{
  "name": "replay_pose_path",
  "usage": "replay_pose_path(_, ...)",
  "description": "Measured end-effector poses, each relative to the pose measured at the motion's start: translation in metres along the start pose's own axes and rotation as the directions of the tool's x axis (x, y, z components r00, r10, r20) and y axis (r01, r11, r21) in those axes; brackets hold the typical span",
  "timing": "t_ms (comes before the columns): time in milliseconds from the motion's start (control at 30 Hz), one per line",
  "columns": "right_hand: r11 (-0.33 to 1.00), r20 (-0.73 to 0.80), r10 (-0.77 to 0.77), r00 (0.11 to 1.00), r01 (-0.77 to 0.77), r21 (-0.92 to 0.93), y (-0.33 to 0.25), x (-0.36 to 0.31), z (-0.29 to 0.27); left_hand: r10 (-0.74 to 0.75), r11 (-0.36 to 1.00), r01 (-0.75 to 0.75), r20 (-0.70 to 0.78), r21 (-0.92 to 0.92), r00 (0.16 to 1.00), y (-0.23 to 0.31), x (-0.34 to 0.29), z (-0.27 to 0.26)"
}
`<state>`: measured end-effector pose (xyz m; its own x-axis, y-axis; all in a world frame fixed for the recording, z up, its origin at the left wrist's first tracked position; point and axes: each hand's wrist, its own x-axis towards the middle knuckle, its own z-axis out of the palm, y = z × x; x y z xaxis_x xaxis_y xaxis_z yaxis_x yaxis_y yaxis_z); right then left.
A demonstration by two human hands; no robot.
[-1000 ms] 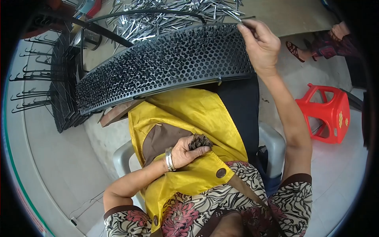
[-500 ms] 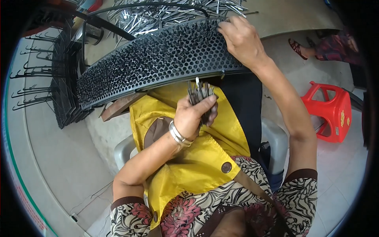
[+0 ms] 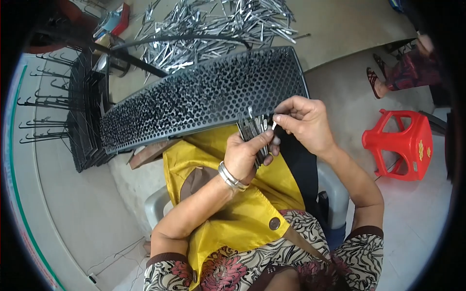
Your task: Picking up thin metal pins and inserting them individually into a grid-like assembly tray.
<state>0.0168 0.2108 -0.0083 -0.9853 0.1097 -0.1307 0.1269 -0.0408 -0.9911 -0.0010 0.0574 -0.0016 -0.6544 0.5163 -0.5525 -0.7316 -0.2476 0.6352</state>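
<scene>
My left hand (image 3: 246,154) is closed around a bundle of thin metal strips (image 3: 251,127), held upright above my lap. Beside it, my right hand (image 3: 307,125) pinches one small shiny strip (image 3: 274,125) between thumb and forefinger, at the bundle's right edge. Just beyond both hands lies a long, curved black rack (image 3: 228,123) full of round holes. Dark pieces stand in many holes over its left and far parts; toward the near right the holes show bare. Whether the pinched strip still touches the bundle I cannot tell.
A heap of loose metal strips (image 3: 218,31) covers part of the table (image 3: 335,34) behind the rack. Stacked black racks with wire hooks (image 3: 56,99) stand at the left. A red plastic stool (image 3: 398,143) is on the right, with another person's leg (image 3: 412,70) beyond it.
My right hand has come back from the rack's far right end to the bundle and now pinches a strip. My left hand has shifted slightly right and nearer. The view has tilted a little.
</scene>
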Motion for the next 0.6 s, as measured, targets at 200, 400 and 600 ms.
replay_pose_path(200,0.975,-0.303,-0.219,0.928,0.222,-0.025,-0.005,0.016,-0.020,-0.087,0.992,0.078,-0.085,-0.103,0.993,-0.004,0.007,-0.006)
replay_pose_path(400,0.811,-0.425,-0.575,0.699,0.417,-0.411,-0.006,0.055,-0.036,-0.083,0.990,0.069,-0.109,-0.125,0.991,-0.007,0.005,-0.010)
replay_pose_path(600,0.535,-0.293,-0.825,0.483,0.503,-0.679,0.001,0.086,-0.039,-0.043,0.995,0.027,-0.157,-0.101,0.987,-0.010,-0.001,-0.007)
